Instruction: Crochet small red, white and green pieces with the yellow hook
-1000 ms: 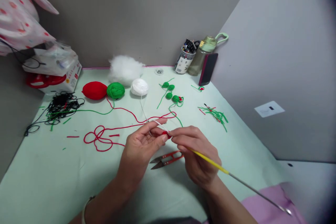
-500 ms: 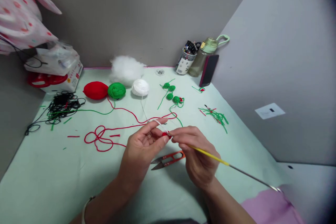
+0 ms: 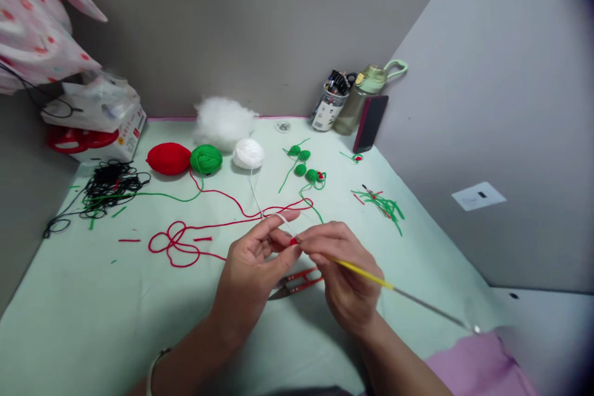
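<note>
My left hand (image 3: 253, 266) pinches a small red crochet piece (image 3: 294, 241) between thumb and fingers. White yarn (image 3: 281, 216) passes over its raised index finger and leads back to the white yarn ball (image 3: 248, 154). In my right hand (image 3: 348, 272) is a crochet hook (image 3: 362, 271) with a yellow grip and a metal shaft, its tip at the red piece and hidden by the fingers. Orange-handled thread snips (image 3: 301, 280) lie on the table below, partly covered by both hands.
A red yarn ball (image 3: 169, 159), a green yarn ball (image 3: 206, 159) and white stuffing (image 3: 224, 122) stand at the back. Tangled black yarn (image 3: 109, 182) lies left. Small green crochet balls (image 3: 301, 169) and yarn scraps (image 3: 383, 204) lie right, near a phone (image 3: 370, 124) and bottle (image 3: 355, 105).
My right hand has shifted slightly left, and the hook's far end has swung left and up a little. The left hand keeps its pinch on the red piece.
</note>
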Demonstrator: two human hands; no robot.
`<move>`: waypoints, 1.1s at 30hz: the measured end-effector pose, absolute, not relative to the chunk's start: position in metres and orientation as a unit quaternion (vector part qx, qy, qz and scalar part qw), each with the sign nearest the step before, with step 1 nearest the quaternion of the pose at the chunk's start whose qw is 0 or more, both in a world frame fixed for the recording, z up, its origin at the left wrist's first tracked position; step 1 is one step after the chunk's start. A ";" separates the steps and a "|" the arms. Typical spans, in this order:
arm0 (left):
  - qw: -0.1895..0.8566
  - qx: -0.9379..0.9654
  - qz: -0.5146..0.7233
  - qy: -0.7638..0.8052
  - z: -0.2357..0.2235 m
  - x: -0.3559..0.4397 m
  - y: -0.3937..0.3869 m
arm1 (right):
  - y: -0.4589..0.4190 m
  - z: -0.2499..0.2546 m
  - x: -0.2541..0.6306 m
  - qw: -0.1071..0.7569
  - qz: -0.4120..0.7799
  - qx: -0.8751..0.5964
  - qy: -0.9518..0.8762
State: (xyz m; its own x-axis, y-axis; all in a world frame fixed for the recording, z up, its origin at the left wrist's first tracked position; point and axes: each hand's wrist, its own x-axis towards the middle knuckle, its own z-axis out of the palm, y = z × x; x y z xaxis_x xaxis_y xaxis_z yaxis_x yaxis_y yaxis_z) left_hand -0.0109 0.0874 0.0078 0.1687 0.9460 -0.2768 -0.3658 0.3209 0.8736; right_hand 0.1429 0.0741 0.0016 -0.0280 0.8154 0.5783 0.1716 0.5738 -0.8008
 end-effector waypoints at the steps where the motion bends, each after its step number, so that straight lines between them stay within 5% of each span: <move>1: 0.694 0.327 0.478 0.428 0.008 -0.011 0.087 | 0.074 0.001 0.142 0.592 0.266 -0.372 -0.664; 12: 0.725 0.318 0.454 0.408 0.007 -0.013 0.091 | 0.087 -0.008 0.145 0.580 0.440 -0.391 -0.563; 33: 0.712 0.373 0.426 0.416 0.013 -0.025 0.098 | 0.092 -0.006 0.152 0.570 0.570 -0.375 -0.458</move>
